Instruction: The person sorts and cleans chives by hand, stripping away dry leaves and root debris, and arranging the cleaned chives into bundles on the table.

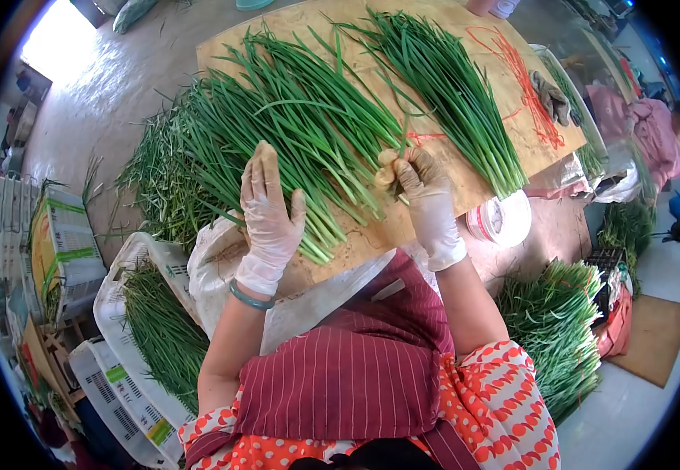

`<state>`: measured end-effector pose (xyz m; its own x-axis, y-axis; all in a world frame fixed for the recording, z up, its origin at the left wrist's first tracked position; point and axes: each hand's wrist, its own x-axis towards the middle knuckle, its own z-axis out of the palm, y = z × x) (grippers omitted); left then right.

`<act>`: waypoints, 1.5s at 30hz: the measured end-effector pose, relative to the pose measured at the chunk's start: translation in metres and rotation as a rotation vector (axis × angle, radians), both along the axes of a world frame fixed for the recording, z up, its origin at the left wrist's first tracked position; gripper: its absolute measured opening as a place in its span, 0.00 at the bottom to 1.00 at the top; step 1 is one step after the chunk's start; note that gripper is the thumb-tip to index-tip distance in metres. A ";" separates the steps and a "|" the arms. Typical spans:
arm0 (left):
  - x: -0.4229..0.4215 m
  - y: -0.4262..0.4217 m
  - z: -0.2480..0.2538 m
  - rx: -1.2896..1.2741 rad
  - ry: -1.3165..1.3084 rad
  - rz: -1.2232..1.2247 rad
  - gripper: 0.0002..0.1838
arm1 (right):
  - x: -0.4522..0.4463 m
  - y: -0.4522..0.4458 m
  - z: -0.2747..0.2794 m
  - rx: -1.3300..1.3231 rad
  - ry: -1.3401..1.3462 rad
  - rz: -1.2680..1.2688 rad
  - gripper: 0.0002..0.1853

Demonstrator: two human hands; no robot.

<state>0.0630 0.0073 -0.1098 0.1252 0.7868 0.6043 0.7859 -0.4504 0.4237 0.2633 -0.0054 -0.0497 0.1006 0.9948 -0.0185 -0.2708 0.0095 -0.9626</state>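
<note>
Long green garlic chives (301,117) lie in a loose pile across the wooden board, their pale ends toward me. My left hand (267,211), in a thin whitish glove with stained fingertips, is open with its fingers stretched upward at the near edge of the pile. Gloved as well, my right hand (422,188) is closed, its fingertips pinching what looks like a thin chive stalk (406,125) at the pile's right side. Farther right rests a neat chive bundle (457,94), with a red tie (426,136) at its left.
Red ties (524,78) and a dark glove (551,98) lie on the board's (222,51) right part. Below its right edge stands a white tub (500,221). Crates of chives (164,321) are at left, stacked chives (551,337) at right. A person in pink (653,133) is at far right.
</note>
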 end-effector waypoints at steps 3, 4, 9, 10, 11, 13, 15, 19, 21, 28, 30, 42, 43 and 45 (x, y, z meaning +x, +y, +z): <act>0.000 -0.001 0.011 -0.017 0.162 -0.030 0.34 | 0.011 0.002 -0.001 -0.087 0.047 0.038 0.09; 0.001 -0.001 0.013 -0.003 0.297 -0.068 0.35 | 0.012 0.002 -0.003 -0.104 0.031 0.070 0.10; 0.011 0.015 0.020 -0.031 0.376 -0.275 0.35 | 0.006 0.000 -0.007 -0.104 -0.007 0.135 0.11; 0.014 0.015 0.024 -0.093 0.277 -0.297 0.30 | 0.004 -0.001 -0.008 -0.100 0.035 0.188 0.11; 0.016 0.017 0.022 -0.094 0.278 -0.297 0.30 | 0.002 -0.001 -0.010 -0.101 0.036 0.188 0.11; 0.019 0.025 0.013 -0.090 0.313 -0.327 0.25 | 0.000 -0.005 -0.015 -0.033 -0.085 0.186 0.10; 0.021 0.029 0.005 -0.092 0.343 -0.317 0.22 | 0.005 -0.010 -0.010 0.019 -0.145 0.176 0.10; 0.022 0.029 0.004 -0.119 0.302 -0.304 0.20 | 0.020 -0.028 0.029 0.102 0.160 0.116 0.10; 0.022 0.028 0.005 -0.101 0.321 -0.286 0.23 | 0.027 -0.029 0.047 0.197 0.436 0.232 0.10; 0.020 0.022 0.008 -0.078 0.067 -0.231 0.32 | 0.004 0.002 -0.015 0.006 -1.200 0.119 0.16; 0.018 0.021 0.008 -0.054 0.128 -0.201 0.34 | 0.007 0.009 -0.025 -0.066 -1.190 0.106 0.16; 0.016 0.020 0.003 -0.008 0.092 -0.145 0.17 | -0.010 0.027 -0.019 0.464 -1.383 0.016 0.11; 0.017 0.020 0.003 -0.009 0.092 -0.144 0.17 | -0.011 0.032 -0.026 0.464 -1.383 0.016 0.11; 0.016 0.019 0.001 0.033 0.055 -0.140 0.14 | -0.013 0.043 -0.042 0.433 -1.478 0.010 0.11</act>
